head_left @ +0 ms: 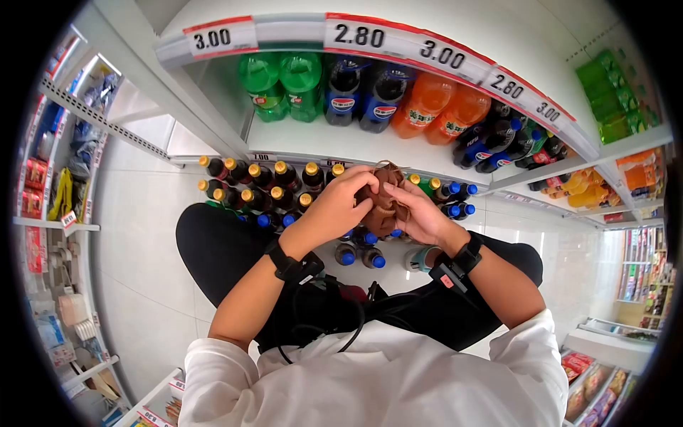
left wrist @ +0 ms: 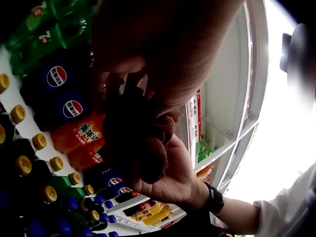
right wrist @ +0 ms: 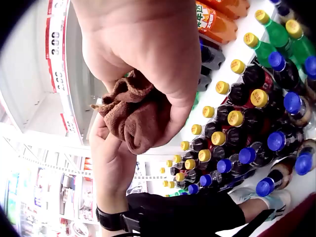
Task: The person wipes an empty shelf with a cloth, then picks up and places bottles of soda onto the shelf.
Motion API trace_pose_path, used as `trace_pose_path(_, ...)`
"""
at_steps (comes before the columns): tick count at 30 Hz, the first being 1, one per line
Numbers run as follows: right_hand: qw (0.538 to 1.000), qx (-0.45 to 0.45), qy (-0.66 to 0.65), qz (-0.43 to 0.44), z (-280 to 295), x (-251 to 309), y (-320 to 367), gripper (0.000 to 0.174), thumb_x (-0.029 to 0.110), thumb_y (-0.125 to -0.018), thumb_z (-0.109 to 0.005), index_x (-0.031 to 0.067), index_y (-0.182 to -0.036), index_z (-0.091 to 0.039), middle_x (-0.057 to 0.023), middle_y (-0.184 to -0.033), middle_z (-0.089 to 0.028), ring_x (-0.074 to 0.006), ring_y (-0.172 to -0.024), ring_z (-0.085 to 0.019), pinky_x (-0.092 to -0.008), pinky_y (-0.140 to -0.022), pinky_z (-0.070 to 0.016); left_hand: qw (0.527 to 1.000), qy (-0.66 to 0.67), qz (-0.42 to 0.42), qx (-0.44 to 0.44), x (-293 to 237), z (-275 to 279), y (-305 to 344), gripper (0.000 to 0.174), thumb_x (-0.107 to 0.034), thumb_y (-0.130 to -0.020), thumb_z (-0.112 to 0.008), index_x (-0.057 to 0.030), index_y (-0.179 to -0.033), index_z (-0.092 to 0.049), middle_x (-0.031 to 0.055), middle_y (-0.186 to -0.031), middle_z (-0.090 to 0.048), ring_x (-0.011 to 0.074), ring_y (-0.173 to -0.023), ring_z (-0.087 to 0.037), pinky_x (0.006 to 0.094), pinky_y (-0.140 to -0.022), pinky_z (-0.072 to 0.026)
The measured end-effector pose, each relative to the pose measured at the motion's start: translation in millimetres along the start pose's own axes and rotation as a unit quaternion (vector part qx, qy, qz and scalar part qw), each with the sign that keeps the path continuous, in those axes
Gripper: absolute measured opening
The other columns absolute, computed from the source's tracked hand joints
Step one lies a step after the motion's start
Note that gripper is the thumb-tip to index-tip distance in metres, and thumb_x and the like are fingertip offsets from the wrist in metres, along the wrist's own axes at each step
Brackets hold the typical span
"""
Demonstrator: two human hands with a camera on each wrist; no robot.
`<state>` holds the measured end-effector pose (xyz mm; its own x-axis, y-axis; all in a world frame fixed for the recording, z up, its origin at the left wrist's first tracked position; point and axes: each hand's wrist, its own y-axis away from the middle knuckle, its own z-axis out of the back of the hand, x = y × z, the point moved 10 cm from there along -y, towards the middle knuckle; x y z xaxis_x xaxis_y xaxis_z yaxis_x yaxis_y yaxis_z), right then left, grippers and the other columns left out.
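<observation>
While the person squats in a white shirt (head_left: 370, 377) and black trousers (head_left: 213, 249), blue-capped bottles (head_left: 378, 261) stand upright on the floor between the knees. Above them, the left hand (head_left: 350, 198) and the right hand (head_left: 427, 215) hold one brown cloth (head_left: 380, 222) together. The left fingers are bent against it from the left, and the right thumb and fingers curl round it from the right; so the grip is narrow and filled with folded cloth. I suppose both hands are used because such a soft thing would otherwise hang loose.

A little farther, to the left, yellow-capped dark bottles (head_left: 280, 174) stand in close rows, probably to save floor space; I cannot read their labels.

On the shelf behind, from left to right, are 7UP bottles (head_left: 301, 82), Pepsi bottles (head_left: 343, 99) marked 百事可乐, orange soda bottles (head_left: 425, 107) with the characters 美年达, and then more Pepsi. Their labels look outward, presumably so that buyers can read them. Along the edge above, price tags (head_left: 359, 34) say 3.00, 2.80, 3.00, 2.80 and 3.00. At the far right, green packages (head_left: 607, 92) stand on another shelf.
</observation>
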<state>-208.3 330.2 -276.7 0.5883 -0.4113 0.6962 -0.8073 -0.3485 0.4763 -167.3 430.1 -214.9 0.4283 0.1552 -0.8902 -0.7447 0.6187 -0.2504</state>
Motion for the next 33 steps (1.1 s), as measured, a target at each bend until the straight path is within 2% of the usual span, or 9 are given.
trace_pose_path(3,0.995,-0.079,0.053,-0.001,28.0,7.0,-19.8,0.039,0.027,-0.095,-0.062,0.0052,-0.126,-0.049,-0.0067,-0.112,-0.062,-0.0178,-0.103,-0.063,-0.0345,-0.086,-0.0542,0.998,0.031,0.030,-0.053,19.7,22.8,2.4,0.024,-0.001,-0.085,-0.062,-0.0032,-0.108,-0.058,0.0100,-0.121,-0.057,0.0219,-0.101,-0.060,0.0316,-0.082,-0.0496)
trace_pose_path(6,0.943,-0.181,0.246,0.133,58.4,58.2,-46.5,0.038,0.020,-0.093,-0.065,0.0010,-0.122,-0.051,-0.0075,-0.107,-0.064,-0.0166,-0.099,-0.063,-0.0324,-0.084,-0.0528,0.986,0.044,0.069,-0.144,35.6,66.1,4.9,0.022,-0.004,-0.089,-0.060,-0.0037,-0.111,-0.060,0.0068,-0.112,-0.060,0.0156,-0.093,-0.060,0.0289,-0.079,-0.0488)
trace_pose_path(12,0.661,-0.217,0.670,0.261,68.7,109.6,-94.9,0.050,0.000,-0.079,-0.064,0.0010,-0.128,-0.051,-0.0210,-0.113,-0.062,-0.0357,-0.104,-0.062,-0.0361,-0.092,-0.0483,0.955,0.087,0.066,-0.277,39.6,116.0,12.0,0.017,-0.002,-0.087,-0.058,-0.0016,-0.105,-0.060,0.0103,-0.105,-0.060,0.0207,-0.086,-0.060,0.0317,-0.078,-0.0481)
trace_pose_path(15,0.556,-0.224,0.750,0.280,68.0,109.7,-109.2,0.053,-0.001,-0.077,-0.065,0.0021,-0.128,-0.051,-0.0201,-0.116,-0.062,-0.0404,-0.109,-0.058,-0.0382,-0.094,-0.0473,0.952,0.086,0.048,-0.288,31.8,121.9,13.5,0.016,-0.001,-0.087,-0.057,-0.0015,-0.103,-0.061,0.0098,-0.104,-0.060,0.0200,-0.085,-0.060,0.0310,-0.078,-0.0477)
trace_pose_path(19,0.575,-0.311,0.709,0.265,100.9,109.4,-98.7,0.050,0.003,-0.078,-0.066,0.0032,-0.126,-0.052,-0.0180,-0.116,-0.062,-0.0368,-0.110,-0.058,-0.0387,-0.094,-0.0472,0.953,0.106,0.040,-0.281,29.6,121.2,14.5,0.016,0.000,-0.087,-0.057,-0.0011,-0.103,-0.060,0.0101,-0.104,-0.060,0.0203,-0.085,-0.060,0.0307,-0.078,-0.0476)
trace_pose_path(21,0.650,-0.292,0.670,0.209,115.8,98.3,-81.2,0.045,0.005,-0.080,-0.065,0.0027,-0.123,-0.054,-0.0172,-0.117,-0.059,-0.0337,-0.106,-0.058,-0.0401,-0.090,-0.0483,0.957,0.109,0.040,-0.267,26.4,117.6,15.6,0.014,0.000,-0.089,-0.057,-0.0008,-0.103,-0.061,0.0089,-0.105,-0.060,0.0176,-0.088,-0.059,0.0289,-0.078,-0.0480)
trace_pose_path(25,0.705,-0.297,0.627,0.150,121.8,86.7,-22.5,0.028,0.007,-0.083,-0.064,0.0015,-0.110,-0.061,-0.0129,-0.094,-0.066,-0.0262,-0.087,-0.065,-0.0345,-0.078,-0.0511,0.965,0.104,0.023,-0.240,18.1,107.7,16.3,0.011,0.000,-0.092,-0.057,0.0001,-0.102,-0.061,0.0075,-0.105,-0.059,0.0141,-0.091,-0.058,0.0266,-0.080,-0.0482)
trace_pose_path(29,0.755,-0.340,0.544,0.136,149.4,84.0,33.8,0.019,0.007,-0.089,-0.062,0.0009,-0.107,-0.062,-0.0037,-0.083,-0.065,-0.0092,-0.080,-0.060,-0.0246,-0.070,-0.0475,0.955,0.116,0.014,-0.273,15.1,106.4,19.1,0.011,0.003,-0.088,-0.058,0.0000,-0.097,-0.062,0.0094,-0.097,-0.062,0.0183,-0.084,-0.060,0.0282,-0.077,-0.0481)
trace_pose_path(33,0.769,-0.352,0.492,0.207,146.9,117.3,66.8,0.011,0.005,-0.090,-0.060,0.0003,-0.099,-0.063,-0.0024,-0.078,-0.063,-0.0082,-0.075,-0.059,-0.0239,-0.070,-0.0465,0.962,0.084,0.016,-0.261,12.7,95.7,16.4,0.010,0.002,-0.089,-0.058,0.0000,-0.098,-0.062,0.0090,-0.098,-0.062,0.0164,-0.084,-0.060,0.0277,-0.078,-0.0492)
